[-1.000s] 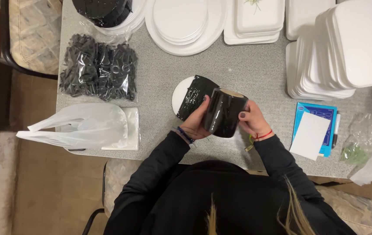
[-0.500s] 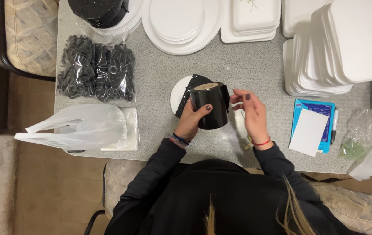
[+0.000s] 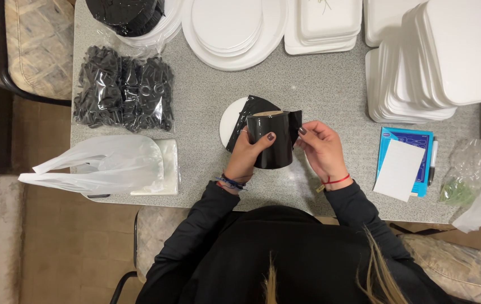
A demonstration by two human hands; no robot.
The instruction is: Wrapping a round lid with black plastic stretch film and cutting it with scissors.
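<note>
The left hand (image 3: 247,155) still grips the black roll (image 3: 271,141), fingers wrapped round its side, while the right hand (image 3: 320,149), apart from it half a second ago, now pinches the loose black flap (image 3: 293,123) at its top edge. Behind the fingers lies a white disc (image 3: 230,119), half covered. Bare table (image 3: 308,84) opens beyond; the roll's underside is hidden.

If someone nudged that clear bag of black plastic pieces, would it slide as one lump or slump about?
The bag of black pieces would probably slump, since its clear film looks thin and loosely wrinkled. It seems light for its bulk, being many small pieces. It lies flat on the table, so rolling looks unlikely.
</note>
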